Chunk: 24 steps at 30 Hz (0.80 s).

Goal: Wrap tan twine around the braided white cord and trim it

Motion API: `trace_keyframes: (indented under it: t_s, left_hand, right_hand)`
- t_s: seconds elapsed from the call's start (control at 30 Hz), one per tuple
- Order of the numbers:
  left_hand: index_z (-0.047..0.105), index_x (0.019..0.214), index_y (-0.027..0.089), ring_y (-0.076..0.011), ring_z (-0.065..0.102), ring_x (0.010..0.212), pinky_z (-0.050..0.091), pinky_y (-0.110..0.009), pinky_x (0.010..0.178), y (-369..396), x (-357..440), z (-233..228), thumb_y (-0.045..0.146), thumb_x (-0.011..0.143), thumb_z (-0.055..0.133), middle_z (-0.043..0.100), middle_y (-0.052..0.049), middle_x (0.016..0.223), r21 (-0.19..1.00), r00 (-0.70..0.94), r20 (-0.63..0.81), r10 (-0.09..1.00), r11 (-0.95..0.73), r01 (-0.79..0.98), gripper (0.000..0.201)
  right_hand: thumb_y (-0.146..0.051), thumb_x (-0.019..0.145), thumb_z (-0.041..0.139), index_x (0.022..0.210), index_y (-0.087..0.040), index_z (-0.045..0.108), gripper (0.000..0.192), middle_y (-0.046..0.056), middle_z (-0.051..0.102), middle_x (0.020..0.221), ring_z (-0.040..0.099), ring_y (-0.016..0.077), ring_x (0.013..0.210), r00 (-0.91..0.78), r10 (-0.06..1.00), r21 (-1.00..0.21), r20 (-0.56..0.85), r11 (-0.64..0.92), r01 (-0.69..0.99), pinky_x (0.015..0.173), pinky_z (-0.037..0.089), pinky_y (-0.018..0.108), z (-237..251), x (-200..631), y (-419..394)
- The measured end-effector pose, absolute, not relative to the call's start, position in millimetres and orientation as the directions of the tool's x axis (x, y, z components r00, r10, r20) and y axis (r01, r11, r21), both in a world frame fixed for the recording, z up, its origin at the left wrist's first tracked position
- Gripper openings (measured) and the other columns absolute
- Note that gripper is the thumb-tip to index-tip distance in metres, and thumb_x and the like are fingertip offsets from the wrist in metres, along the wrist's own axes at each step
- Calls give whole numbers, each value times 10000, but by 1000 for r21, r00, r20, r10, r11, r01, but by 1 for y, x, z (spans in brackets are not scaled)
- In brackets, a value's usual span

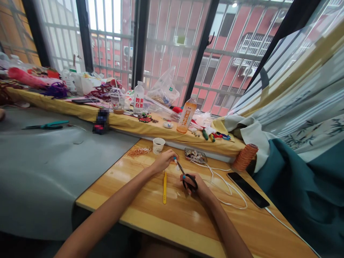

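My right hand (200,186) grips black-handled scissors (191,182), whose blades point up and left toward my other hand. Thumb and fingers of my left hand (164,161) are pinched together near the scissor tips. A small pale, thin piece shows by those fingertips, too small to make out. Between my forearms, a yellow pair of tweezers (165,191) lies on the wooden table (145,208). Beyond my left hand stand a paper cup (158,146) with dark contents and a bundle of orange and white cords (139,151).
A clear tray of small beads (195,156), white cables (228,188), a phone (248,190) and a brown thread spool (245,157) sit on the right. Bottles, including an orange drink (186,115), line the cluttered sill. Teal-handled pliers (55,124) lie on the grey surface.
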State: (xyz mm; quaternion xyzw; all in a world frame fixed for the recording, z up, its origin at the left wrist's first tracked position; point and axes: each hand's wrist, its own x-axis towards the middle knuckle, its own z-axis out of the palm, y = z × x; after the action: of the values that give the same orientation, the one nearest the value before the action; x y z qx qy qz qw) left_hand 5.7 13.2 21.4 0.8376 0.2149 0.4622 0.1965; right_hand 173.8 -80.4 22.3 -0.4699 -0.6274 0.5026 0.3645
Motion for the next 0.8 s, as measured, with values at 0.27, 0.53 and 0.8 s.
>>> trace_keyframes:
  t_s: [0.27,0.53,0.8]
  left_hand:
    - [540,762,145,-106,489,714,404,-211,649,14,5,21,36,760,355,502,-20,749,502,477,698,534,-840,205,215]
    - [520,745,136,-111,474,706,399,-219,647,16,5,19,29,755,347,484,-24,739,492,460,707,538,-840,227,204]
    - [523,751,141,-115,468,696,392,-225,634,19,5,17,36,741,354,483,-19,729,492,439,698,565,-825,279,199]
  right_hand:
    - [-476,654,559,534,-148,446,367,-51,427,439,371,34,310,-281,960,-959,-18,63,275,320,210,174,21,174,-78]
    - [-468,637,574,603,-150,489,331,-72,402,422,344,35,295,-260,966,-954,-7,72,292,298,242,168,23,174,-81]
    - [-459,626,582,554,-154,478,330,-75,400,405,337,31,288,-217,976,-958,17,78,276,299,202,170,23,178,-79]
